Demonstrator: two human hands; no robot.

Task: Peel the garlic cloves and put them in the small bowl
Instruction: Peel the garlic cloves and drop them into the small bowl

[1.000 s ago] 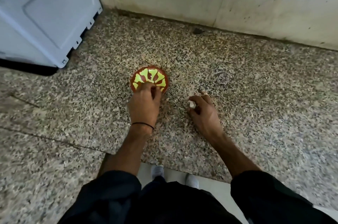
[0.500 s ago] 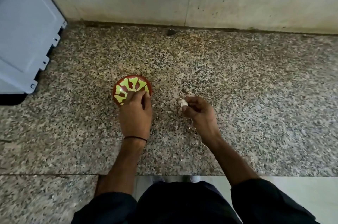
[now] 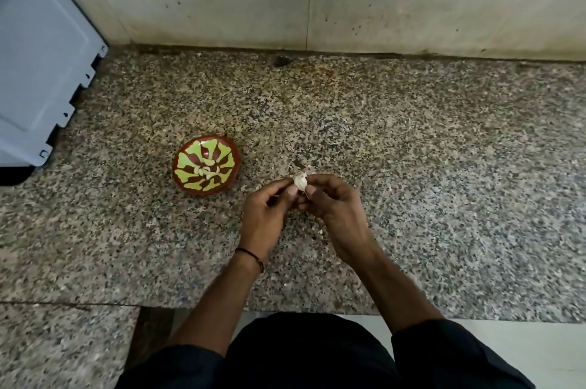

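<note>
White garlic clove (image 3: 300, 182) pinched between fingertips of left hand (image 3: 264, 214) and right hand (image 3: 336, 209) — small bowl (image 3: 206, 165) just left, apart, peeled cloves inside.

L hand (image 3: 265, 214) + R hand (image 3: 334, 209) meet at centre, backs toward cam, fingertips pointing far. Both pinch same garlic clove (image 3: 300, 181): L thumb + forefinger on its left side, R thumb + forefinger on its right. Other fingers of both hands curled under, knuckles close together. Forearms bare, come in from near edge, converge in V. L wrist w/ thin dark band (image 3: 250, 257). Dark sleeves (image 3: 459, 357) end abt elbows, near bottom edge.
</note>
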